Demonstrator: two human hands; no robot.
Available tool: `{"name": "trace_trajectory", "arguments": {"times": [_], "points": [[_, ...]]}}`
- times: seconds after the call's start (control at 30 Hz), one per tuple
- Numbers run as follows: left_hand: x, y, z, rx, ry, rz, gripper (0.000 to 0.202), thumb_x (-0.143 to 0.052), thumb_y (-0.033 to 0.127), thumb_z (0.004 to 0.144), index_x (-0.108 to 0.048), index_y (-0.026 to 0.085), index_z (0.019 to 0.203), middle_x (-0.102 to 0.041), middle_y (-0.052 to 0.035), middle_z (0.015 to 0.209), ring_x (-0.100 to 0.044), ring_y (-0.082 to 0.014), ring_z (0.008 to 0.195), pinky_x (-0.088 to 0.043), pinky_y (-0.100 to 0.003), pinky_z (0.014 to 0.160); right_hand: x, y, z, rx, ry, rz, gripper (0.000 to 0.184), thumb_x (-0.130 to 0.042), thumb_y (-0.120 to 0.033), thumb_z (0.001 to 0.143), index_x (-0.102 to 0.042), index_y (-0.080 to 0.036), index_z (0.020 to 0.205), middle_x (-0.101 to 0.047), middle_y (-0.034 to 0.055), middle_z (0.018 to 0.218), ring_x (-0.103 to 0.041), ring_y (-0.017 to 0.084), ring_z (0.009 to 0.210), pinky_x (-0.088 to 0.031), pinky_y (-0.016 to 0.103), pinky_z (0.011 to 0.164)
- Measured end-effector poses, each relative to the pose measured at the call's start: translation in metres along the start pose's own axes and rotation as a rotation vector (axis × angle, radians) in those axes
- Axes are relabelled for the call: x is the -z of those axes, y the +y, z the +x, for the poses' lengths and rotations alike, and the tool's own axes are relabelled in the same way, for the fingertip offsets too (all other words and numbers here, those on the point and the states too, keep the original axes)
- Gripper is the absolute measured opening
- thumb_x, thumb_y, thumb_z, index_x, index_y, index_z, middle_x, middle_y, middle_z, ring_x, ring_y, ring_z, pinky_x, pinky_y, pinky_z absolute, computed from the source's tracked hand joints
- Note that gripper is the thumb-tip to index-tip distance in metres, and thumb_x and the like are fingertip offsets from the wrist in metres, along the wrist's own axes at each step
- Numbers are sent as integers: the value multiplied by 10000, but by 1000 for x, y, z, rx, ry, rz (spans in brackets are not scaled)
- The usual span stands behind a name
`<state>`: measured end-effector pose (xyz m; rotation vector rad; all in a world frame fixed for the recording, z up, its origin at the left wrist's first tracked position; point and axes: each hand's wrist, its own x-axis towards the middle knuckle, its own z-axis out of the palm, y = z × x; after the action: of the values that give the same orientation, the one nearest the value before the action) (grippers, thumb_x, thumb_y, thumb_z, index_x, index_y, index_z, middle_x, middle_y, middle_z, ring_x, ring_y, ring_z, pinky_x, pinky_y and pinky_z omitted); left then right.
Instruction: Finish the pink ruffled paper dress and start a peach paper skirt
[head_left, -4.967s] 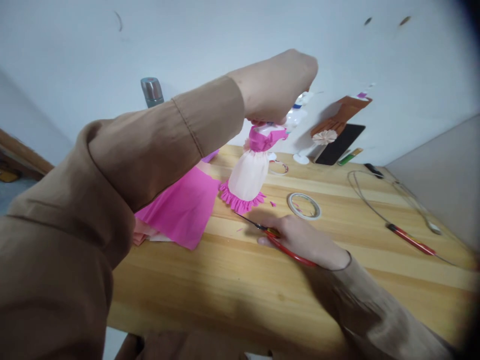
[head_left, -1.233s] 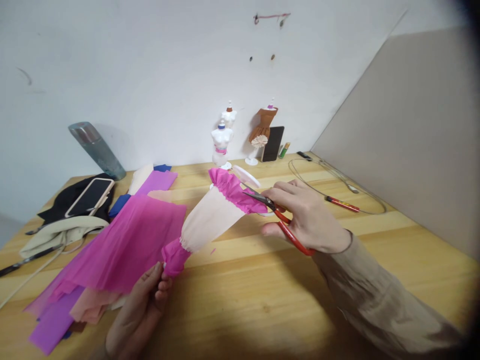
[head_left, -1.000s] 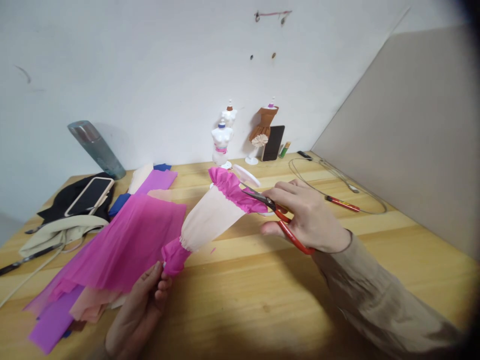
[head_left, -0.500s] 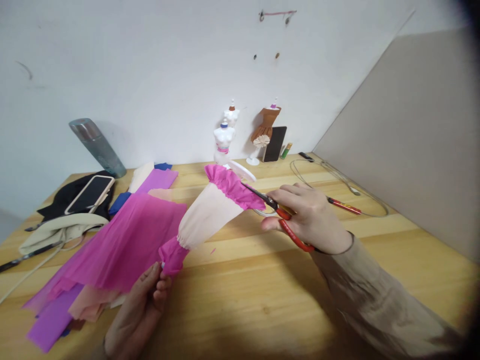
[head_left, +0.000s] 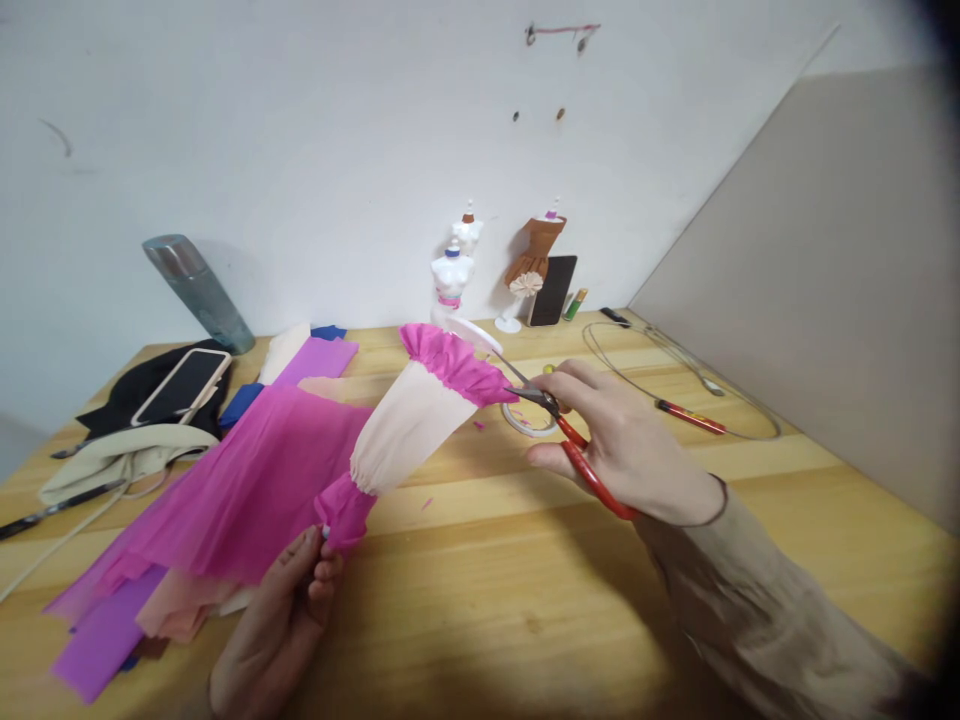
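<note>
My left hand [head_left: 274, 625] is closed on the pink bodice end of a small crepe-paper dress [head_left: 409, 420] and holds it tilted above the wooden table [head_left: 480, 600]. The dress has a cream skirt and a pink ruffled hem pointing up and to the right. My right hand [head_left: 622, 445] grips red-handled scissors [head_left: 574, 440], whose blades sit at the ruffle's right edge. A tiny pink scrap [head_left: 478, 425] lies below the hem. A tape roll [head_left: 529, 418] lies flat under the scissors.
Pink, purple and peach crepe sheets [head_left: 225, 500] lie at left, by a phone [head_left: 180, 385] on dark cloth and a grey bottle [head_left: 199, 293]. Small mannequins [head_left: 450, 280], a brown paper dress [head_left: 534, 250] and another phone [head_left: 553, 290] stand at the wall. A wire loop and red-handled tool [head_left: 690, 415] lie right.
Five seconds ago the dress stood upright on the table with the scissors resting flat. Over the last second the scissors snipped at the ruffle; a pink scrap fell and the dress rose slightly.
</note>
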<state>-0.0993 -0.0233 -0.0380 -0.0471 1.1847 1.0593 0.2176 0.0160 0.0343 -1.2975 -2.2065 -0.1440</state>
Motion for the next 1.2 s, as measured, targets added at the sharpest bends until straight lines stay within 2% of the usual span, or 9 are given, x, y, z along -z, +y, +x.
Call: {"name": "trace_trajectory", "arguments": {"times": [0.1, 0.37, 0.73, 1.03, 1.2], "points": [[-3, -2, -2, -31, 44, 42, 211, -403, 11, 921, -543, 126, 813, -496, 13, 657, -482, -29, 446, -414, -88, 378, -1, -2, 0, -5, 24, -48, 586, -474, -678, 857, -610, -147, 1062, -566, 86, 836, -543, 219, 724, -434, 348, 666], [-4, -6, 0, -54, 6, 122, 228, -442, 32, 920, -549, 115, 737, -505, 10, 629, -477, -19, 433, -424, -80, 382, -4, -4, -1, 1, 22, -106, 643, -427, -735, 836, -612, -148, 1022, -561, 99, 873, -544, 231, 745, -417, 360, 673], [-6, -9, 1, -76, 59, 122, 216, -430, 11, 909, -545, 123, 765, -523, 14, 632, -489, -22, 427, -440, -79, 383, 0, -9, -1, -32, 7, -152, 593, -424, -700, 864, -613, -157, 1005, -557, 84, 850, -538, 216, 717, -378, 341, 646], [-4, -10, -1, -73, 4, 113, 219, -449, 10, 906, -556, 131, 757, -533, 5, 628, -499, -26, 435, -449, -79, 399, -2, -10, -3, -62, 18, -183, 560, -437, -677, 869, -607, -169, 1029, -568, 97, 873, -523, 226, 720, -366, 345, 647], [-3, -10, -3, -57, 21, 110, 206, -447, 19, 910, -553, 131, 774, -531, 6, 635, -500, -29, 439, -443, -79, 391, -1, -10, -3, -66, 5, -194, 541, -438, -659, 877, -610, -168, 1027, -572, 109, 896, -526, 238, 742, -360, 347, 652]]}}
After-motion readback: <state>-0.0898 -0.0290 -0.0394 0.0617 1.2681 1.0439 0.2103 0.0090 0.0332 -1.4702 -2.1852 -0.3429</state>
